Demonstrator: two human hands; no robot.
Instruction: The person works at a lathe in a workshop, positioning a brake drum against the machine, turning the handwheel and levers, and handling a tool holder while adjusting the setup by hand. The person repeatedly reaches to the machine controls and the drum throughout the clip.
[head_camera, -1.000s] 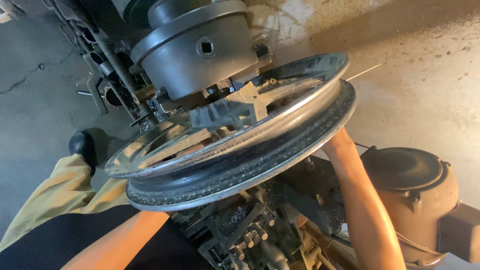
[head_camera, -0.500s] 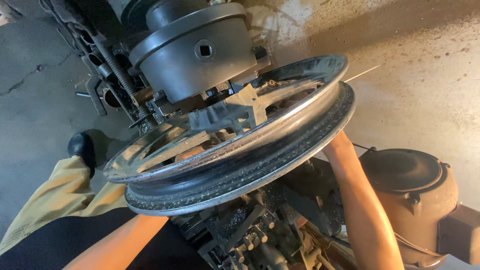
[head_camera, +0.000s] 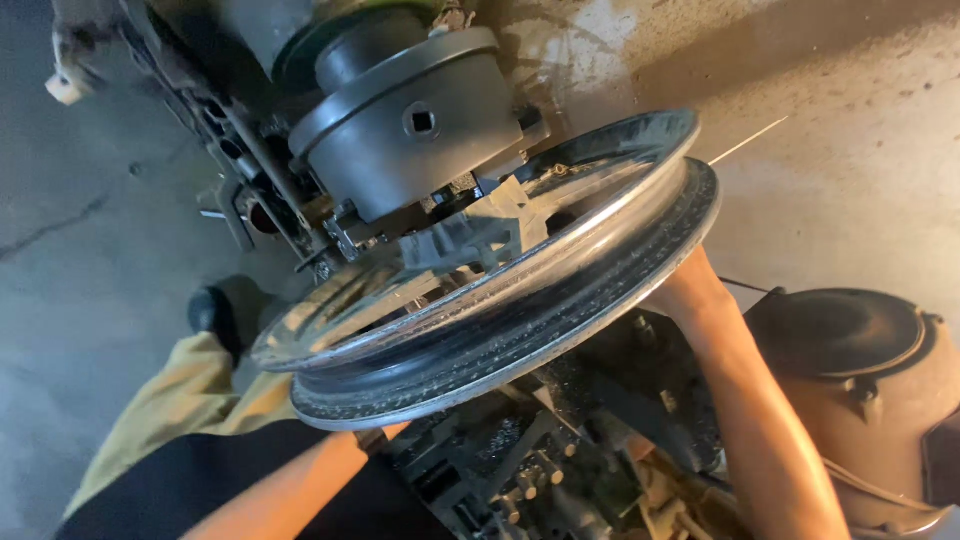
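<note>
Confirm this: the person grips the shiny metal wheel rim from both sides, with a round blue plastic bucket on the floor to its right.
Not quite. In the head view, the round container right of the shiny metal wheel rim is a tan metal canister with a dark lid, not a blue bucket. Both forearms do reach under the rim.

Your right hand (head_camera: 690, 290) sat jammed under the wheel rim (head_camera: 520, 330); machine parts (head_camera: 560, 460) crowded just below. The round chuck housing (head_camera: 410, 130) blocked the hub from above. A lidded metal can (head_camera: 850, 400) closed off the right. Open floor (head_camera: 90, 200) lay left.
</note>
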